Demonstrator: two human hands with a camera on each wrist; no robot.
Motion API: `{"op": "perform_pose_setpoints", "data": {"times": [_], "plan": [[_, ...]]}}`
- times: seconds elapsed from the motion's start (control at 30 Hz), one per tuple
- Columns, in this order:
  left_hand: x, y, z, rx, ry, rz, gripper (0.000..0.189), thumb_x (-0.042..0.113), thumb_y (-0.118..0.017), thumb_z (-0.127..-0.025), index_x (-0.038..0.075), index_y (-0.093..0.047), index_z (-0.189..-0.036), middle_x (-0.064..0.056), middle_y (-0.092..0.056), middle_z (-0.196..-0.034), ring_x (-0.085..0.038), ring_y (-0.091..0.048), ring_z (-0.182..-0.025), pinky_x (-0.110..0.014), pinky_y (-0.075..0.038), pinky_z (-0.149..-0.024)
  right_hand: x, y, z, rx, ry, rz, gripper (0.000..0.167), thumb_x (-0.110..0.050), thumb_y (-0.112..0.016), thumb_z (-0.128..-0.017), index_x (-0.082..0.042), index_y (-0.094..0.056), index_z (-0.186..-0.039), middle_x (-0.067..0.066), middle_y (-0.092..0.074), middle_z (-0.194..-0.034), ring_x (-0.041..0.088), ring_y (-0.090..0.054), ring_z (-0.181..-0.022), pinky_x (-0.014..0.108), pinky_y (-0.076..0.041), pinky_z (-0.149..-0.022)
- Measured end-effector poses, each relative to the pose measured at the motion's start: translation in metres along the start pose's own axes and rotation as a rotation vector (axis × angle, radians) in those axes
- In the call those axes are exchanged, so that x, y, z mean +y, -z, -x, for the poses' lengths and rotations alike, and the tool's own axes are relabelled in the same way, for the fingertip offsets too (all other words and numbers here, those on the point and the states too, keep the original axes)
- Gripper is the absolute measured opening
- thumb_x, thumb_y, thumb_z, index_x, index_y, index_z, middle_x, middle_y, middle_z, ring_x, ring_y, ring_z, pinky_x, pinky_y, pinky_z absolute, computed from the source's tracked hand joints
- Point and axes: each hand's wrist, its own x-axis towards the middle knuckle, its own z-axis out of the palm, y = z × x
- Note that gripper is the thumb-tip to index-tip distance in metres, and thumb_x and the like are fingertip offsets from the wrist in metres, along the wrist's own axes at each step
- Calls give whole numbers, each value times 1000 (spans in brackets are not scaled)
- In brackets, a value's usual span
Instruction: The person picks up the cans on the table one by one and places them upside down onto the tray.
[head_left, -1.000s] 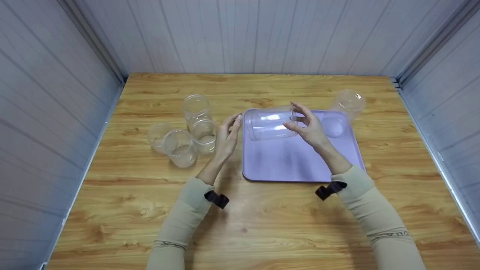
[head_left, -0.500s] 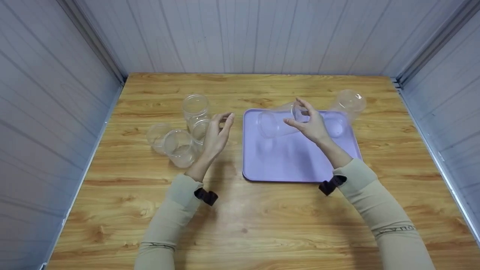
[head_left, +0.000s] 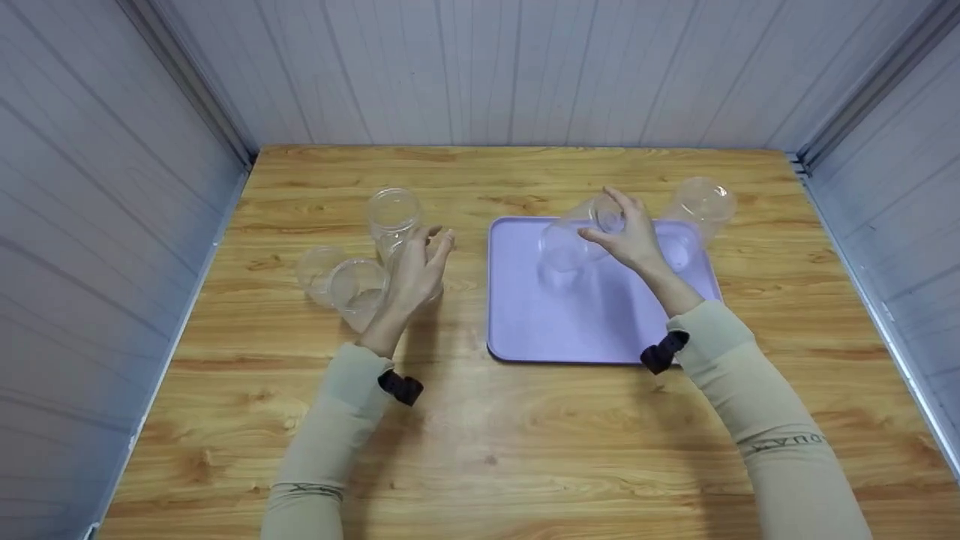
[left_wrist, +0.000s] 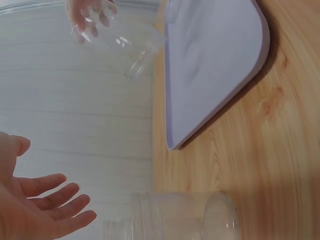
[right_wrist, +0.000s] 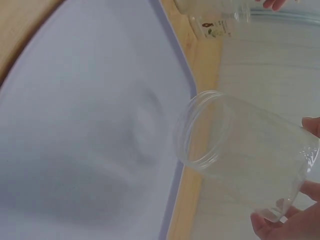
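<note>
My right hand [head_left: 630,232] grips a clear plastic jar [head_left: 564,246] by its base end, above the lilac tray [head_left: 555,330]. The jar is tilted with its mouth lower; the right wrist view shows its threaded rim [right_wrist: 192,132] facing the tray and fingers around the base. My left hand [head_left: 411,276] hovers at the group of clear jars on the left, fingers apart and holding nothing. It partly hides one jar in the head view. In the left wrist view that hand [left_wrist: 40,205] is beside a standing jar [left_wrist: 175,215], apart from it.
Several clear jars stand upright on the left of the wooden table [head_left: 480,450], including a back jar [head_left: 394,210] and a front jar [head_left: 358,289]. Another clear jar [head_left: 703,206] stands upside down at the tray's far right corner. Pale panel walls [head_left: 480,75] enclose the table.
My left hand has moved left from the tray's edge to the jars. The jar in my right hand has swung from nearly horizontal to mouth-down and shifted right.
</note>
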Motion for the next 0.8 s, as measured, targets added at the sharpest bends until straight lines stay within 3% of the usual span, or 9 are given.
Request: {"op": "perform_pose_setpoints", "data": {"times": [0.1, 0.27, 0.6, 0.8], "plan": [[-4, 3, -1, 3, 7, -65, 51, 36, -44, -91, -5, -49, -120, -21, -46, -123, -33, -43, -113, -41, -34, -95, 4, 0, -5, 4, 1, 37, 78, -26, -72, -73, -3, -33, -136, 25, -25, -136, 38, -26, -123, 51, -23, -99], [-10, 8, -1, -13, 19, -72, 54, 37, -46, -90, -6, -45, -123, -23, -34, -133, -34, -32, -121, -42, -31, -98, 12, -1, -10, 28, 3, 87, 77, -24, -72, -71, -2, -34, -135, 26, -28, -133, 39, -27, -122, 50, -23, -100], [-23, 19, 4, 22, 51, -219, 56, 34, -53, -87, 0, -40, -129, -15, -36, -128, -31, -34, -119, -45, -38, -90, 23, -2, -17, 44, -14, 126, 78, -25, -72, -71, -3, -33, -135, 25, -30, -131, 41, -25, -120, 51, -24, -98], [-34, 26, 8, 74, 2, -301, 56, 29, -55, -86, -5, -40, -127, -20, -35, -128, -35, -34, -117, -47, -34, -92, 25, -2, -21, 54, -13, 189, 78, -25, -72, -71, -1, -34, -134, 24, -32, -130, 41, -27, -118, 51, -24, -96]]}}
